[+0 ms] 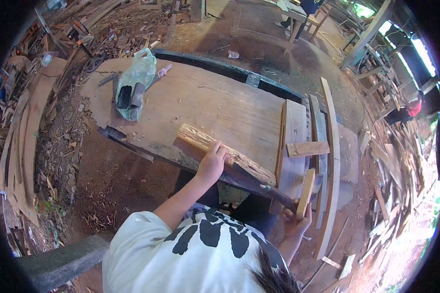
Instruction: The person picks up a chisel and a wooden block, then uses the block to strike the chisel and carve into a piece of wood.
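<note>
A long, rough-faced piece of wood (252, 167) with a chipped, pale surface lies slantwise along the near edge of the workbench (205, 102). My left hand (213, 160) is closed over its middle, fingers bent across the top edge. Lower right, my right hand (297, 223) grips a short, smooth wooden block (306, 194) that points upward from the fingers. A dark bar-like shape (278, 196) runs from under the rough piece toward the right hand. Part of the right hand's fingers is hidden behind the block.
A greenish plastic bag (134, 83) with dark cylinders sits at the bench's far left. Another small wood block (308, 149) rests across boards on the right, beside a long upright-lying plank (331, 166). Scrap wood (396, 185) is heaped right. Another person (406, 113) is far right.
</note>
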Action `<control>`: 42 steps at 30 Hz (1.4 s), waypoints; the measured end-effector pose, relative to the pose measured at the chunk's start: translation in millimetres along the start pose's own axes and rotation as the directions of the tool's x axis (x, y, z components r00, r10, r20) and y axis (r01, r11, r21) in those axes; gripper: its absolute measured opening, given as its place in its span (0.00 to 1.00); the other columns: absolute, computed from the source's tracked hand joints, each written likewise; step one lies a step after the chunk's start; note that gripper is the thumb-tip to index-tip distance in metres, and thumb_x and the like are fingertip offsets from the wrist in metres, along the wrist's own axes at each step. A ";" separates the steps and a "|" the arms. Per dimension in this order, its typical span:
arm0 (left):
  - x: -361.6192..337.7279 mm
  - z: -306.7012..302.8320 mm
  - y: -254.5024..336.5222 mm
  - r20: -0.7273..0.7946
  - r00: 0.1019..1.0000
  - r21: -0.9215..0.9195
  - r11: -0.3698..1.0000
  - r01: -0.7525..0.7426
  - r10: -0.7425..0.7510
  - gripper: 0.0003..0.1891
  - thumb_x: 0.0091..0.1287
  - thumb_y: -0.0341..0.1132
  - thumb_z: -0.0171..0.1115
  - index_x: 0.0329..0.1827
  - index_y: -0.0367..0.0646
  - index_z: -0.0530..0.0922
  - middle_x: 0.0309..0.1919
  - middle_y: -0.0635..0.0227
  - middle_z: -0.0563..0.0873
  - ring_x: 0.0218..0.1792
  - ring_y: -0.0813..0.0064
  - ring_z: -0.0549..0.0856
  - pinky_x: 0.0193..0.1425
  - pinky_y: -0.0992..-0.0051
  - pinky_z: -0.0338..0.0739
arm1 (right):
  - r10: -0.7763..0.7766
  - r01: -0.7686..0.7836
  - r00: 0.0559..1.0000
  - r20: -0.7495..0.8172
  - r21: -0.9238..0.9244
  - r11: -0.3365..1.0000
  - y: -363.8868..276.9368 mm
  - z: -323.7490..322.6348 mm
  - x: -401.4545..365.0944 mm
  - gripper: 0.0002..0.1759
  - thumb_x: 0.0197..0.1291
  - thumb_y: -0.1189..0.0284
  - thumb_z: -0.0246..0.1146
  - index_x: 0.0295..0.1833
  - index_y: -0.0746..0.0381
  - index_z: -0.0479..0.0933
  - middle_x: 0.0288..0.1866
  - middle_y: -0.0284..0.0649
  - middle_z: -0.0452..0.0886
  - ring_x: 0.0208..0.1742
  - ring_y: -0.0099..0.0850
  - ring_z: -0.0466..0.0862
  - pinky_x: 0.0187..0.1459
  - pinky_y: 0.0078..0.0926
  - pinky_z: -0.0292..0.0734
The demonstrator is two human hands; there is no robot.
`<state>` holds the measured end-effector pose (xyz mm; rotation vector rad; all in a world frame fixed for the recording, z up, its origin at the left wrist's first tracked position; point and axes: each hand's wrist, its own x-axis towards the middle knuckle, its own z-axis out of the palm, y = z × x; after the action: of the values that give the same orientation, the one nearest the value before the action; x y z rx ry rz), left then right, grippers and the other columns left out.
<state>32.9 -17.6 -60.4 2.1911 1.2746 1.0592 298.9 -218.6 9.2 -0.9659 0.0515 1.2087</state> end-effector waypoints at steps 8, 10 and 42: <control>-0.5 1.1 1.8 0.062 0.997 0.090 0.996 0.031 -0.037 0.07 0.63 0.25 0.62 0.41 0.36 0.75 0.45 0.52 0.74 0.51 0.50 0.77 0.57 0.59 0.74 | 0.017 -0.015 0.999 0.037 -0.040 0.999 1.9 -12.5 3.4 0.24 0.73 0.47 0.46 0.50 0.56 0.73 0.43 0.33 0.77 0.24 0.28 0.71 0.24 0.27 0.64; -1.3 0.2 -1.5 0.089 0.994 0.007 0.998 0.056 -0.057 0.08 0.64 0.25 0.61 0.44 0.36 0.74 0.45 0.52 0.75 0.52 0.49 0.77 0.58 0.58 0.74 | 0.014 -0.013 1.000 0.020 -0.038 0.999 1.5 -10.4 2.5 0.24 0.73 0.47 0.46 0.50 0.56 0.73 0.43 0.33 0.77 0.24 0.28 0.71 0.24 0.27 0.64; 10.4 72.5 114.9 0.479 0.730 -0.255 0.873 -0.416 0.488 0.21 0.46 0.49 0.76 0.32 0.47 0.77 0.23 0.61 0.82 0.30 0.53 0.85 0.36 0.57 0.79 | -0.143 0.165 0.979 0.146 -0.151 0.975 -10.2 24.1 -23.2 0.34 0.74 0.54 0.44 0.75 0.66 0.58 0.69 0.57 0.70 0.45 0.58 0.86 0.36 0.41 0.87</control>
<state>156.6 -64.4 -27.6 2.5052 0.4129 0.5750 287.1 -220.9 42.0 -1.0086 -0.2295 1.1432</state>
